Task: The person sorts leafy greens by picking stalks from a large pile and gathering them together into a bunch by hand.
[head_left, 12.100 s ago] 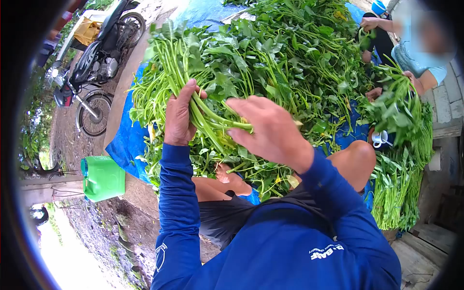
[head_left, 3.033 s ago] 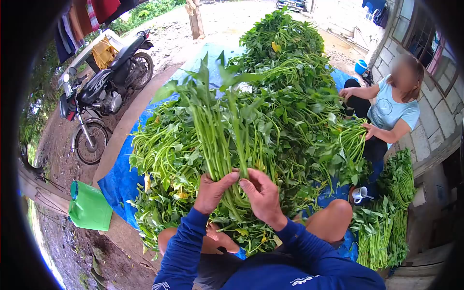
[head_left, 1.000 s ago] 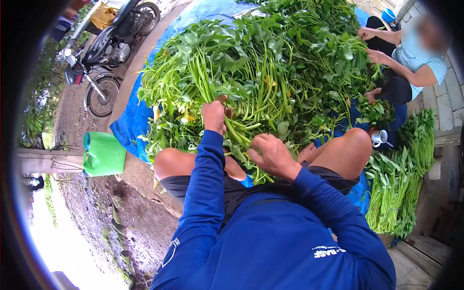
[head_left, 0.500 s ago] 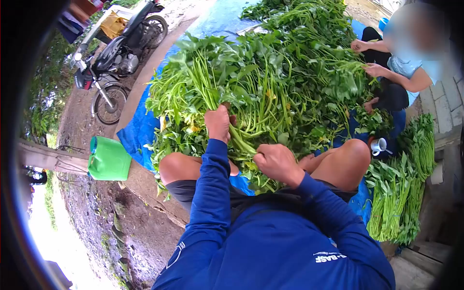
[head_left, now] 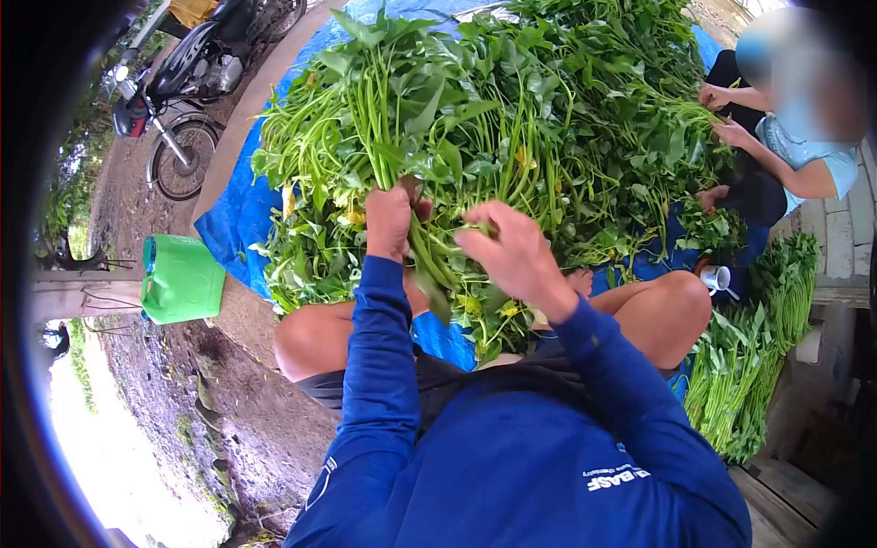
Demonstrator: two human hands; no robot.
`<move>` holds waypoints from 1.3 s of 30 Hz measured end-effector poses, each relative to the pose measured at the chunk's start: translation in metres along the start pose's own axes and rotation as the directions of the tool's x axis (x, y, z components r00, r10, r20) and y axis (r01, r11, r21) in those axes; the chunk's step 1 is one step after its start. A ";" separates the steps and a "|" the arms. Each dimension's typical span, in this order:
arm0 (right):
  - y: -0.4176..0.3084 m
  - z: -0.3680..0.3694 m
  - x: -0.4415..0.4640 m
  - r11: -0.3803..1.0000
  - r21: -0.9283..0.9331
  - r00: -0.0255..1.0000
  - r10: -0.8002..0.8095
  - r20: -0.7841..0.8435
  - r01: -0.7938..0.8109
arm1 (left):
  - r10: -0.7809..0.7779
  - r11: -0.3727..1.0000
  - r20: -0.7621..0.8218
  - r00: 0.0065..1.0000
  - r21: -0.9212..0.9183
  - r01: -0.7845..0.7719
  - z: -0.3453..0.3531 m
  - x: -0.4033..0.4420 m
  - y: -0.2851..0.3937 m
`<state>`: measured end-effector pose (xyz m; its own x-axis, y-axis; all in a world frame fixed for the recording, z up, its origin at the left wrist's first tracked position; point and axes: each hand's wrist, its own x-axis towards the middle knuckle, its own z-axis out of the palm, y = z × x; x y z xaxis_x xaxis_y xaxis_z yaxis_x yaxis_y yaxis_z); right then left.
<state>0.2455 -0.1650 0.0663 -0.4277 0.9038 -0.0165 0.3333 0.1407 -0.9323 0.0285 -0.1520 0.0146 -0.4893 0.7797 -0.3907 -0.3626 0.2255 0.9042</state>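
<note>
My left hand (head_left: 390, 222) is closed around a bunch of green leafy stems (head_left: 373, 119); the leaves point away from me and the cut ends hang below the fist. To its right, my right hand (head_left: 512, 251) is raised just beside the stem ends, thumb and fingers apart, with nothing visible in it. Both hands are above the near edge of a large heap of leafy greens (head_left: 585, 128), spread on a blue tarp (head_left: 239, 196) in front of my crossed legs.
A co-worker (head_left: 804, 155) at the upper right handles stems from the heap. Stacked bundles of greens (head_left: 731, 374) lie at the right, near a white cup (head_left: 718, 278). A green container (head_left: 183, 279) stands at the left, below a parked motorcycle (head_left: 187, 91).
My right hand has come off the stem ends and its fingers have spread. My left hand has kept its hold on the bunch. The view has shifted slightly.
</note>
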 end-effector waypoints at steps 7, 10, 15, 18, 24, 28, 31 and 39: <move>0.032 0.038 0.058 0.892 0.393 0.972 0.173 0.159 -0.223 | 0.000 1.000 0.061 0.998 -0.021 0.001 -0.005 0.002 -0.015; 0.035 0.039 0.030 0.841 0.504 0.979 0.137 0.148 -0.194 | -0.057 0.997 -0.003 0.998 -0.048 0.057 -0.010 0.003 -0.018; 0.036 0.026 -0.024 0.711 0.693 0.984 -0.009 0.178 -0.119 | -0.185 0.953 0.012 0.983 -0.242 0.183 -0.015 0.015 -0.018; 0.038 0.024 -0.049 0.769 0.631 0.986 -0.005 0.168 -0.104 | -0.189 0.928 0.005 0.982 -0.328 0.180 -0.013 0.011 -0.002; 0.085 0.002 -0.068 0.970 -0.183 0.798 0.236 0.555 -0.159 | -0.072 0.968 -0.121 0.990 -0.250 0.040 -0.038 0.031 0.031; 0.139 -0.010 -0.020 0.993 -0.107 0.923 0.078 0.376 -0.040 | -0.104 0.977 -0.103 0.989 -0.197 0.082 -0.029 0.022 0.033; 0.141 -0.007 0.063 0.981 -0.192 0.982 -0.005 -0.191 -0.032 | -0.124 0.987 -0.102 0.987 -0.120 0.111 -0.013 0.016 0.017; 0.161 -0.003 0.204 0.731 -0.281 0.742 0.434 -0.512 -0.621 | -0.157 0.986 -0.060 0.986 -0.060 0.154 -0.003 0.012 -0.012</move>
<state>0.2146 0.0429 -0.0865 0.2571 0.9382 -0.2317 0.7457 -0.3452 -0.5699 0.0248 -0.1471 -0.0010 -0.4728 0.6983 -0.5375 -0.4800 0.3074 0.8216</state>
